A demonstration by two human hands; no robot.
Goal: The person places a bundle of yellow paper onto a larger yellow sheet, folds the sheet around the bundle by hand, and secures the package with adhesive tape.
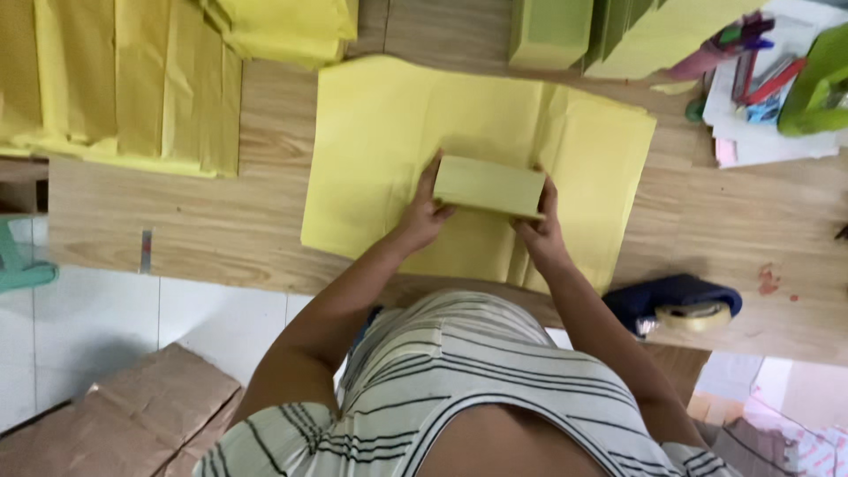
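Box-shaped yellow block (490, 186) sits gripped between both hands, held just over the middle of a large yellow paper sheet (380, 150) spread on the wooden table (194, 225). The left hand (427, 212) clasps the block's left end, fingers curled around its near edge and thumb up along the side; the right hand (541, 225) closes on the right end in the same way. Whether the block's underside already touches the sheet cannot be told from this angle.

Beyond the hands lie paler green-yellow wrapped blocks (552, 31) at the far table edge, and far to the left of the left hand a stack of folded yellow sheets (124, 79) is laid out. To the right of the right hand, near the table's front edge, a roll of tape (693, 315) rests on a dark blue cloth (676, 294); farther beyond it, pens and papers (764, 79) are piled. Below the left arm, on the floor, stand brown paper parcels (132, 415).

By the look of it, this is the placing step of wrapping: the block is being set on the sheet. The next move calls for squaring it to the paper's creases, then freeing one hand to lift a side of the sheet while the other pins the block.
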